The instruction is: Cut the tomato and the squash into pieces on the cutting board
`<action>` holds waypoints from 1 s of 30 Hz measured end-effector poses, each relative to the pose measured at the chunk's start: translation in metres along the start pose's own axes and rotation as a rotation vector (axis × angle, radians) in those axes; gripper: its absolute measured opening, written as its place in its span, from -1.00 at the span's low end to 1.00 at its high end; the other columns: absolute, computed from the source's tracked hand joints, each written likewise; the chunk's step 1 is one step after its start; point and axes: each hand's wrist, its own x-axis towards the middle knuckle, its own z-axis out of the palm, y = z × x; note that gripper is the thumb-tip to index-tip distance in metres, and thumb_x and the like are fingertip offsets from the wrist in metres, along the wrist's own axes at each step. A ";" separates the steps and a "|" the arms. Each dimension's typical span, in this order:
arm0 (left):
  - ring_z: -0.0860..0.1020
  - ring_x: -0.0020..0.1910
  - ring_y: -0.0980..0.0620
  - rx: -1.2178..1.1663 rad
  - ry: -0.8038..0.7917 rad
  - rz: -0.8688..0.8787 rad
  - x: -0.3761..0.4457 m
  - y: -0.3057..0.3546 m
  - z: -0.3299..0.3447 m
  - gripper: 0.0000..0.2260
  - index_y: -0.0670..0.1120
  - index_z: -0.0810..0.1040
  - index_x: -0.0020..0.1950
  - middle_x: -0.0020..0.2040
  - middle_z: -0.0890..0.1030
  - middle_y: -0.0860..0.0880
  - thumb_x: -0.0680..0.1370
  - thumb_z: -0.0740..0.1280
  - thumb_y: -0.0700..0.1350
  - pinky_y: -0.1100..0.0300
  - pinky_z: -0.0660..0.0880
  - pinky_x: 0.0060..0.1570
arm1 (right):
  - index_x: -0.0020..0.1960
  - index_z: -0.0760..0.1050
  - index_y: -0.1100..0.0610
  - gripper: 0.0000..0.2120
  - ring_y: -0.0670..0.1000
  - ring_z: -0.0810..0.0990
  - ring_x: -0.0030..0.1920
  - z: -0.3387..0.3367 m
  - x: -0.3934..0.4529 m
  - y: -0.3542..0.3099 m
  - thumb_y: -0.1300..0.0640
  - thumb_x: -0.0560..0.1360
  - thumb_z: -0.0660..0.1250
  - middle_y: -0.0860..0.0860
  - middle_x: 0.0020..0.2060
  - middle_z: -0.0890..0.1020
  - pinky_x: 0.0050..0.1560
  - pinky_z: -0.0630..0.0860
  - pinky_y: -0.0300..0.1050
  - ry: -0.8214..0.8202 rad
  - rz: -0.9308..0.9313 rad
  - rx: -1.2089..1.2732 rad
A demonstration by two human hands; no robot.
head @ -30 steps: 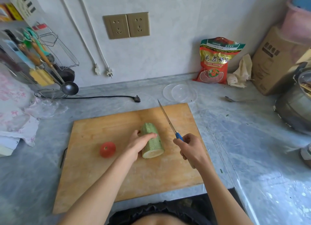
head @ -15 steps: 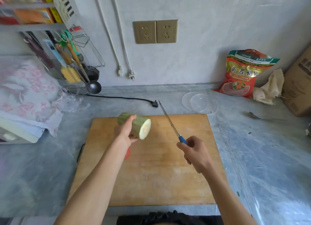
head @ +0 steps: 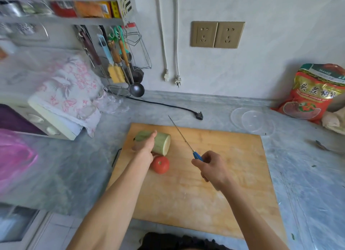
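Note:
A wooden cutting board (head: 214, 190) lies on the grey counter. My left hand (head: 144, 147) grips a pale green squash piece (head: 160, 142) at the board's far left corner, its cut white face turned right. A red tomato (head: 160, 164) sits on the board just below the squash, beside my left wrist. My right hand (head: 211, 168) holds a blue-handled knife (head: 183, 137) over the board's middle; the thin blade points up and away, right of the squash and apart from it.
Clear plastic lids (head: 252, 120) lie past the board's far right corner. A red snack bag (head: 313, 92) leans on the wall. A black plug and cord (head: 198, 116) lie behind the board. A utensil rack (head: 119, 62) hangs at left above a cloth-covered appliance (head: 61, 104). A spoon (head: 324, 148) lies right.
My left hand lifted the squash from the board's middle and carried it to the far left corner, cut face now turned right. The tomato shows again below it. The view swung left.

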 end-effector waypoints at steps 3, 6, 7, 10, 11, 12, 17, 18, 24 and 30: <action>0.60 0.09 -0.15 0.055 0.001 -0.018 0.017 -0.009 -0.007 0.11 -0.05 0.28 0.40 0.24 0.54 -0.11 0.01 0.62 0.39 -0.11 0.63 0.02 | -0.14 0.41 0.24 -0.72 0.04 0.41 -0.49 -0.001 -0.002 0.002 0.07 0.42 0.45 0.02 -0.46 0.46 -0.45 0.37 -0.10 0.017 0.000 0.021; 0.58 0.11 -0.14 0.155 0.004 -0.026 0.012 -0.030 -0.023 0.07 -0.08 0.32 0.40 0.20 0.55 -0.08 0.07 0.46 0.52 -0.13 0.58 0.11 | -0.14 0.41 0.22 -0.72 0.03 0.42 -0.50 -0.002 -0.005 0.005 0.06 0.43 0.44 0.02 -0.46 0.47 -0.45 0.37 -0.13 0.037 0.001 0.017; 0.59 0.07 -0.13 0.195 -0.010 0.017 -0.003 -0.036 -0.029 -0.11 -0.11 0.36 0.34 0.12 0.56 -0.07 0.22 0.44 0.44 -0.11 0.58 0.10 | -0.13 0.41 0.22 -0.73 0.02 0.42 -0.51 -0.003 -0.008 0.006 0.05 0.44 0.43 0.03 -0.45 0.48 -0.47 0.37 -0.16 0.039 0.006 0.006; 0.59 0.02 -0.05 0.435 -0.110 0.188 -0.025 -0.060 -0.042 -0.50 -0.11 0.52 0.22 0.04 0.62 -0.05 0.42 0.49 0.15 0.05 0.56 0.10 | -0.10 0.43 0.22 -0.73 0.00 0.43 -0.53 -0.004 -0.016 0.014 0.03 0.45 0.42 0.05 -0.45 0.53 -0.52 0.34 -0.27 0.054 0.022 -0.020; 0.58 0.01 -0.03 0.505 -0.147 0.252 -0.028 -0.066 -0.044 -0.54 -0.09 0.52 0.22 0.07 0.62 -0.05 0.41 0.53 0.06 0.11 0.53 0.07 | -0.10 0.44 0.22 -0.73 -0.01 0.43 -0.54 -0.004 -0.018 0.017 0.03 0.46 0.41 0.05 -0.45 0.53 -0.54 0.33 -0.30 0.061 0.025 -0.023; 0.58 0.00 -0.02 0.566 -0.173 0.304 -0.031 -0.071 -0.046 -0.55 -0.05 0.50 0.21 0.08 0.62 -0.04 0.40 0.55 0.00 0.15 0.50 0.03 | -0.10 0.44 0.22 -0.74 -0.02 0.43 -0.54 -0.005 -0.020 0.019 0.04 0.46 0.42 0.06 -0.45 0.54 -0.55 0.33 -0.30 0.066 0.026 -0.025; 0.51 -0.13 0.30 0.770 -0.280 0.526 -0.054 -0.091 -0.042 -0.56 0.14 0.45 0.16 -0.04 0.55 0.20 0.39 0.57 -0.07 0.46 0.36 -0.25 | -0.13 0.42 0.24 -0.73 0.01 0.44 -0.53 -0.017 -0.033 0.035 0.07 0.44 0.43 0.06 -0.47 0.52 -0.47 0.39 -0.14 0.119 0.055 0.034; 0.51 -0.11 0.32 0.804 -0.335 0.545 -0.058 -0.096 -0.037 -0.54 0.16 0.46 0.18 -0.03 0.55 0.23 0.38 0.57 -0.05 0.49 0.36 -0.24 | -0.13 0.43 0.24 -0.73 0.01 0.44 -0.52 -0.022 -0.037 0.039 0.07 0.44 0.43 0.06 -0.48 0.52 -0.45 0.40 -0.11 0.136 0.063 0.041; 0.61 -0.02 0.17 0.922 -0.626 0.645 -0.080 -0.120 0.025 -0.48 0.17 0.49 0.30 0.08 0.62 0.10 0.38 0.55 0.04 0.36 0.49 -0.05 | -0.13 0.41 0.20 -0.67 0.00 0.45 -0.53 -0.054 -0.063 0.064 -0.05 0.47 0.42 0.02 -0.52 0.53 -0.42 0.40 -0.10 0.249 0.123 0.092; 0.59 0.11 0.07 0.837 -0.718 0.695 -0.093 -0.144 0.067 -0.45 0.20 0.47 0.27 0.12 0.59 0.09 0.31 0.51 0.02 0.24 0.47 0.18 | -0.12 0.42 0.22 -0.60 -0.15 0.35 -0.62 -0.080 -0.090 0.079 -0.15 0.53 0.32 0.06 -0.47 0.53 -0.61 0.25 -0.34 0.356 0.176 0.078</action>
